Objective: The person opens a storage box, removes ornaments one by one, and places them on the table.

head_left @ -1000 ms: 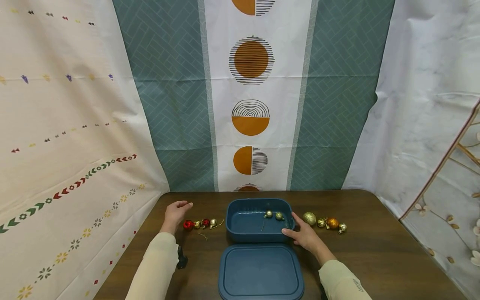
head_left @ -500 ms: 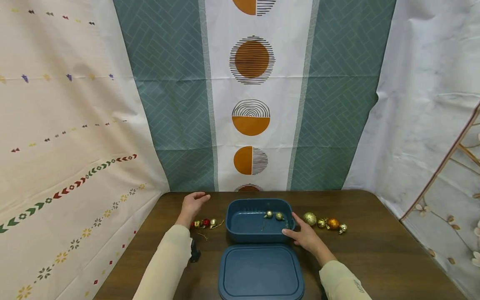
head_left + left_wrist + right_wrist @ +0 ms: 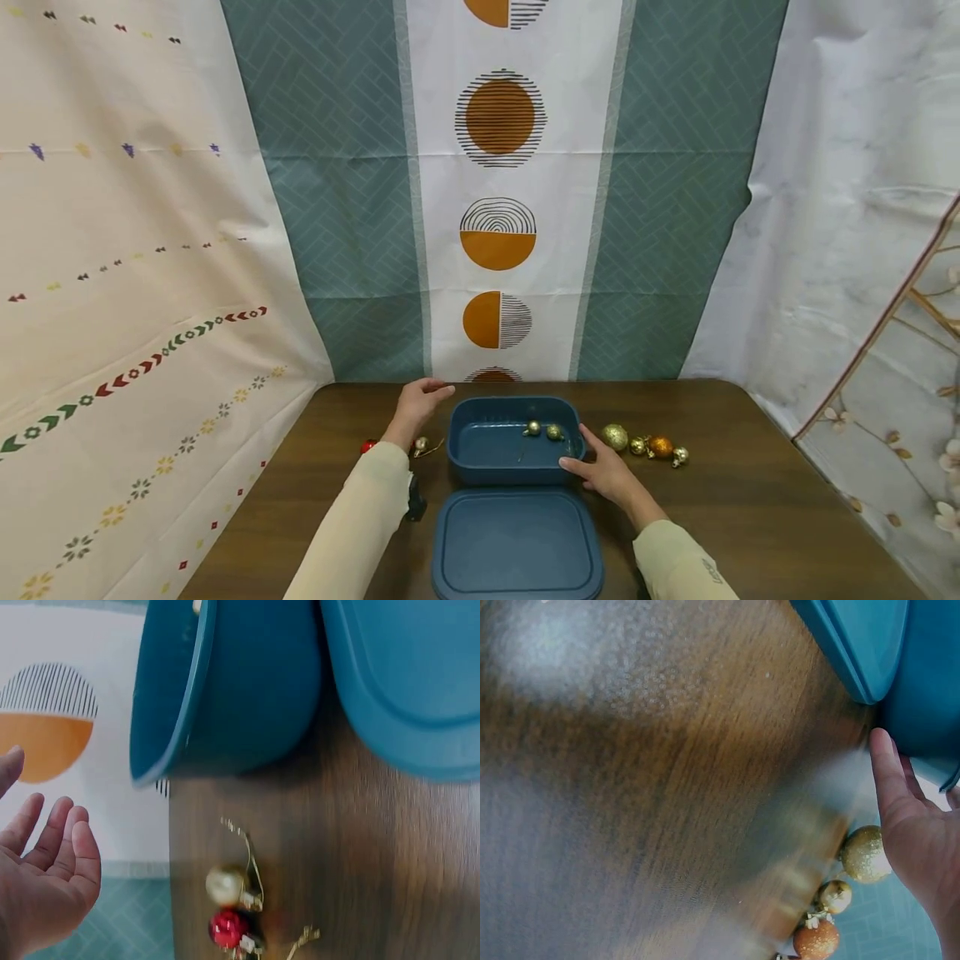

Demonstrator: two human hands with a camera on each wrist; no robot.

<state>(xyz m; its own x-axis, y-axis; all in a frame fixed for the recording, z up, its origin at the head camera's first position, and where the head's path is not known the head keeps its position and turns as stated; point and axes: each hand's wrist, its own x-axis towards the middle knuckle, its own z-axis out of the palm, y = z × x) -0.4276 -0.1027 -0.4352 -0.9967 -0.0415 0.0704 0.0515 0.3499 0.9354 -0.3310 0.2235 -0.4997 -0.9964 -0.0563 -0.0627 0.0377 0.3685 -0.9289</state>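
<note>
A blue box (image 3: 502, 476) stands on the table with two small gold baubles (image 3: 554, 432) inside it. My left hand (image 3: 415, 408) hovers above the table just left of the box, apart from it. In the left wrist view its fingers (image 3: 54, 836) are loosely bent and hold nothing. My right hand (image 3: 609, 475) rests against the box's right end, thumb by the front corner and straight fingers along the side. Below the left hand lie a pale gold bauble (image 3: 225, 885) and a red bauble (image 3: 228, 928); the left arm partly hides this row in the head view.
A flat blue lid (image 3: 517, 546) lies right in front of the box. To the right is a row of baubles: a large glittery gold one (image 3: 615, 437), an orange one (image 3: 661, 447) and smaller gold ones. Patterned cloth (image 3: 497, 233) hangs behind the table.
My left hand has moved right, across the row of baubles toward the box's left end. The right hand has stayed at the box. The head view has shifted slightly.
</note>
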